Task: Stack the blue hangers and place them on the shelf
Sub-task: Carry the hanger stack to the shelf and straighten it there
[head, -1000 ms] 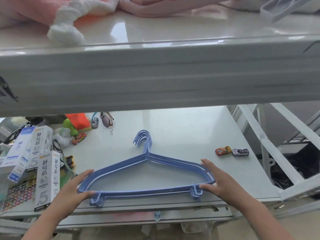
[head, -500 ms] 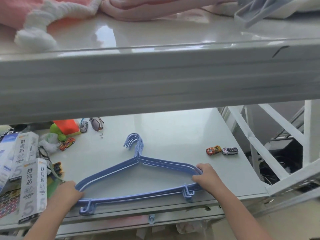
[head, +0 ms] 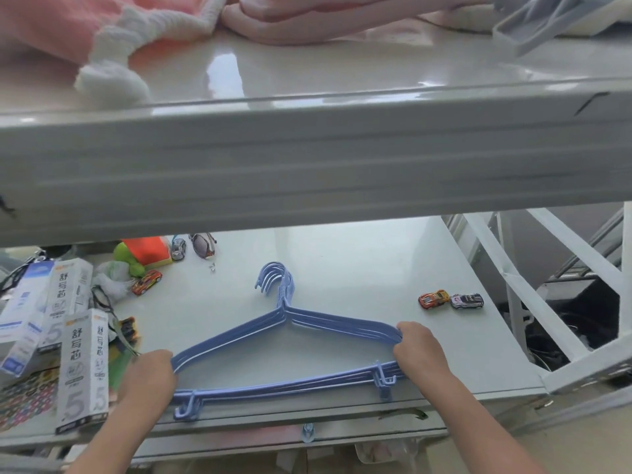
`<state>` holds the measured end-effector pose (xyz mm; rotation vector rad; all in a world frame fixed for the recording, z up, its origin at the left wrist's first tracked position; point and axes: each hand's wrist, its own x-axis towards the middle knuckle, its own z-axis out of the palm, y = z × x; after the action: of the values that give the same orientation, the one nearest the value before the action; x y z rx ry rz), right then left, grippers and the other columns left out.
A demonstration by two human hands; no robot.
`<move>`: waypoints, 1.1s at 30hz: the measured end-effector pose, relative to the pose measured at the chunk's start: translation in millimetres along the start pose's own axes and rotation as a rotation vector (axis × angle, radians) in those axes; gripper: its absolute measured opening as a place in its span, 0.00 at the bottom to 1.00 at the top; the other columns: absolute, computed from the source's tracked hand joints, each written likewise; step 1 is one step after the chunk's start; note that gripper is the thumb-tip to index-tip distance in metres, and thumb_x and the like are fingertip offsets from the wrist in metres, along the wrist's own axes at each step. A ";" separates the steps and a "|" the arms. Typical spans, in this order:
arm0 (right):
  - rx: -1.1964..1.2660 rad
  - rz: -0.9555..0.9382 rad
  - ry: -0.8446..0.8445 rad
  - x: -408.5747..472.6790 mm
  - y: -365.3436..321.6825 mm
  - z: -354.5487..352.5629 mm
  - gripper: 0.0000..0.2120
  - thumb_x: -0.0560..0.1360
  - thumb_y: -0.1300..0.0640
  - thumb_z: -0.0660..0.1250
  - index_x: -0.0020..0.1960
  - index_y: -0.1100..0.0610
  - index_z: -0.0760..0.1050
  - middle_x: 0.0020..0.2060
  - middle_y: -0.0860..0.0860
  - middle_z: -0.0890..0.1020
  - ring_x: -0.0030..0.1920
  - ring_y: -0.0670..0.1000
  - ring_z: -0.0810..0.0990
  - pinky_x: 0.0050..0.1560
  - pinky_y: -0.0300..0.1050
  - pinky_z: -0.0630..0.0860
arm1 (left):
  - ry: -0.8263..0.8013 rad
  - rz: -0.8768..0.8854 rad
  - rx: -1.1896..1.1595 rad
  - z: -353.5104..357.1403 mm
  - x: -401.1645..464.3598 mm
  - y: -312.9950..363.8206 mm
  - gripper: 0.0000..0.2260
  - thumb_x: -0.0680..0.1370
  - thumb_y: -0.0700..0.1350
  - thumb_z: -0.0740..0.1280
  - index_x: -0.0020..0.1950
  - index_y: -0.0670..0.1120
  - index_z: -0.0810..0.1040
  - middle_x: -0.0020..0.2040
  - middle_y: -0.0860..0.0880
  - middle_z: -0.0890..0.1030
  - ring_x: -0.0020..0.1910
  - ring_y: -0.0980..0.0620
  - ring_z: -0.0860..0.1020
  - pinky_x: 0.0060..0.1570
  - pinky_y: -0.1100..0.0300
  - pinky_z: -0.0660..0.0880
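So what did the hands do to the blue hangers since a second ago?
Both hands closed up. The left hand and the right hand lay with straight fingers against the ends of the blue hangers; now their fingers curl round those ends and grip the stack. The hangers stayed stacked on the shelf, and the toy cars did not move.

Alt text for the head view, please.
Both hands, left hand and right hand, grip the ends of stacked blue hangers lying on the lower shelf. Toy cars sit to the right, boxes on the left.
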<state>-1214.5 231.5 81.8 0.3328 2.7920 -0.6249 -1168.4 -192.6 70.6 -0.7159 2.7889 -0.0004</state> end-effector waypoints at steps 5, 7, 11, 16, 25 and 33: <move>-0.022 -0.038 -0.006 0.9 2.0 -2.4 0.07 0.78 0.58 0.62 0.40 0.54 0.71 0.38 0.51 0.74 0.38 0.53 0.74 0.35 0.43 0.67 | -0.007 0.024 0.025 2.9 -1.0 -4.3 0.03 0.75 0.42 0.65 0.46 0.46 0.78 0.45 0.45 0.82 0.46 0.44 0.80 0.39 0.58 0.70; -0.031 -0.039 -0.038 2.3 1.9 -5.3 0.07 0.77 0.56 0.62 0.41 0.54 0.72 0.36 0.50 0.75 0.37 0.52 0.75 0.33 0.43 0.67 | -0.032 0.042 0.044 1.1 0.7 -4.1 0.05 0.76 0.43 0.63 0.48 0.45 0.78 0.48 0.44 0.82 0.48 0.44 0.80 0.41 0.58 0.71; -0.047 -0.042 -0.079 3.4 -0.6 -11.2 0.15 0.78 0.52 0.61 0.34 0.53 0.68 0.31 0.50 0.73 0.31 0.48 0.71 0.28 0.42 0.63 | -0.081 0.087 0.062 -5.7 7.0 -5.3 0.12 0.80 0.50 0.60 0.51 0.43 0.78 0.51 0.44 0.81 0.50 0.45 0.80 0.47 0.57 0.74; -0.008 -0.056 -0.059 1.5 -0.3 -9.2 0.21 0.80 0.52 0.60 0.28 0.54 0.63 0.27 0.50 0.70 0.29 0.50 0.68 0.28 0.44 0.60 | -0.120 0.113 0.036 -9.6 10.5 -10.2 0.16 0.80 0.55 0.60 0.45 0.44 0.77 0.48 0.44 0.82 0.48 0.45 0.80 0.43 0.58 0.72; 0.299 -0.169 0.005 -9.0 9.5 -9.5 0.05 0.76 0.53 0.67 0.43 0.50 0.80 0.38 0.46 0.82 0.41 0.46 0.79 0.39 0.41 0.71 | -0.015 0.133 -0.213 -15.2 -13.1 -17.1 0.13 0.79 0.54 0.61 0.47 0.45 0.76 0.43 0.46 0.81 0.44 0.46 0.78 0.40 0.54 0.70; 0.544 -0.075 -0.002 -5.8 14.6 -5.0 0.08 0.74 0.54 0.71 0.37 0.52 0.82 0.34 0.50 0.84 0.39 0.51 0.81 0.39 0.43 0.72 | 0.045 0.124 -0.544 -9.7 -9.2 -24.5 0.18 0.78 0.50 0.65 0.33 0.40 0.72 0.28 0.47 0.71 0.30 0.47 0.72 0.32 0.56 0.63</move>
<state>-1206.1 245.6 82.4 0.3263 2.5946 -1.4000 -1151.4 -210.4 83.8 -0.6541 2.8867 0.7975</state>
